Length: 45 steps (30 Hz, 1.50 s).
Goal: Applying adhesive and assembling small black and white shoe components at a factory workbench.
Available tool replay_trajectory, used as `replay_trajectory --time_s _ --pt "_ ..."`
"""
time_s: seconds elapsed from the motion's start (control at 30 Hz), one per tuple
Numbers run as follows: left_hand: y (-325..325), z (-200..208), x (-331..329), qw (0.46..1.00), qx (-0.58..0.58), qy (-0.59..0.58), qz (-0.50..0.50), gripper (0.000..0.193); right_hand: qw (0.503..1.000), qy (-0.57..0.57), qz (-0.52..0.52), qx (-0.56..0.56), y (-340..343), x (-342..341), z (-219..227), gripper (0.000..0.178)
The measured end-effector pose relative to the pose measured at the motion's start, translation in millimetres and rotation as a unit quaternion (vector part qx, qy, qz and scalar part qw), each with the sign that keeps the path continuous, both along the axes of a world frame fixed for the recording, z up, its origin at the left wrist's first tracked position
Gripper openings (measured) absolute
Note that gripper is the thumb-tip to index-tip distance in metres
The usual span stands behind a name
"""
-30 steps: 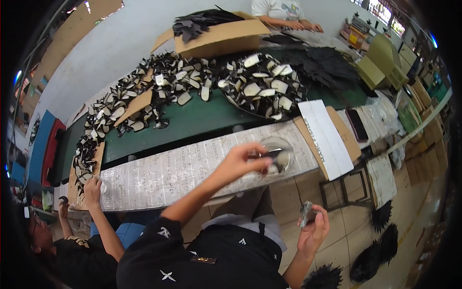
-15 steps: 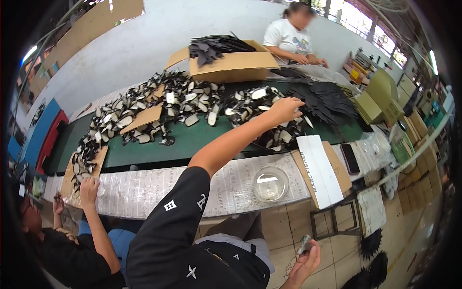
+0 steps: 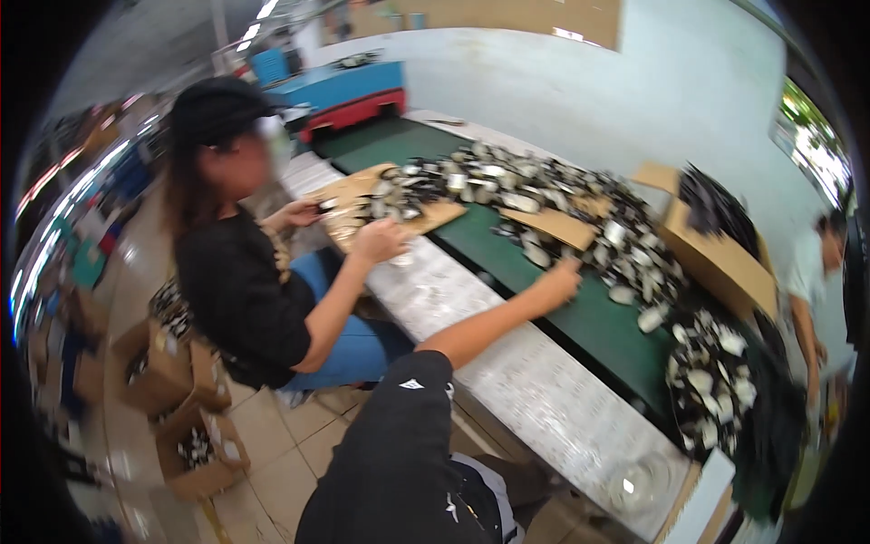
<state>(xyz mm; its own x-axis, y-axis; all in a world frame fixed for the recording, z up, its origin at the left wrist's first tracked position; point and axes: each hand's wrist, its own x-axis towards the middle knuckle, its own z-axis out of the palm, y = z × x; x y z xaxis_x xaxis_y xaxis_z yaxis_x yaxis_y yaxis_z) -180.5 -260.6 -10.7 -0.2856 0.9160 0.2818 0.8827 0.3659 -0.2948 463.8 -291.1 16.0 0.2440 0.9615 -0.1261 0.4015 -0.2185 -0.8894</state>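
Observation:
My left hand [image 3: 559, 275] reaches out on a bare forearm from a black sleeve. It rests at the near edge of the green conveyor belt [image 3: 580, 317], beside scattered black-and-white small parts [image 3: 625, 245]. Motion blur hides whether its fingers hold anything. My right hand is out of the picture. A flat cardboard piece [image 3: 555, 224] lies on the belt just beyond the hand. A grey speckled ledge [image 3: 507, 372] runs along the belt under my forearm.
A seated co-worker in a black cap and shirt [image 3: 245, 272] handles parts on a cardboard sheet [image 3: 362, 204] to my left. A glass bowl [image 3: 639, 480] sits on the ledge at right. Cardboard boxes [image 3: 172, 363] stand on the floor. Another person [image 3: 807, 272] stands far right by a cardboard box [image 3: 716, 258].
The view has swung left, bringing the seated co-worker into the middle. My left hand moved from the far pile to the belt's near edge. My right hand has left the picture.

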Motion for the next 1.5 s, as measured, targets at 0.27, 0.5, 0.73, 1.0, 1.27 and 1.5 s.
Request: replay_trajectory --time_s 0.27,0.5,0.73,1.0,1.27,1.5 --pt "-6 45 72 0.903 0.366 -0.149 -0.168 0.017 0.924 0.294 0.185 0.158 13 0 -1 0.042" --pt "-24 63 182 0.684 0.293 -0.615 -0.261 0.026 0.949 0.305 0.067 0.049 -11 -20 11 0.033" --pt "-44 30 323 0.312 0.073 -0.937 -0.139 0.069 0.923 0.373 0.049 0.088 -34 -40 17 0.026" --pt "-61 40 369 0.228 -0.085 -0.963 -0.115 0.063 0.953 0.144 0.163 0.209 -38 -51 51 0.019" --pt "-52 45 367 0.346 -0.077 -0.922 -0.153 0.042 0.926 -0.05 0.224 0.301 -39 -68 58 0.022" --pt "-50 39 373 0.352 -0.071 -0.917 -0.174 0.038 0.916 -0.094 0.235 0.311 -35 -75 52 0.023"
